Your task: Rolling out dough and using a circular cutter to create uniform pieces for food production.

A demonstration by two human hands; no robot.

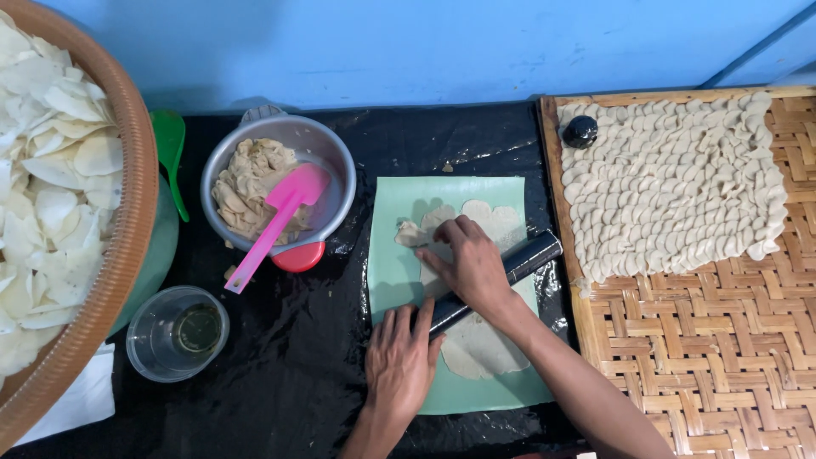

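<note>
A thin sheet of pale dough lies on a light green mat in the middle of the black table. Across it rests a black rolling pin, set at a slant. My left hand lies flat, its fingers touching the pin's lower left end. My right hand reaches over the pin, and its fingertips press on a folded bit of dough at the sheet's upper left.
A metal bowl of dough with a pink spatula stands left of the mat. A clear cup of oil is below it. A big basket of white chips is at far left. A woven tray with cut dough rounds and a black cutter is at right.
</note>
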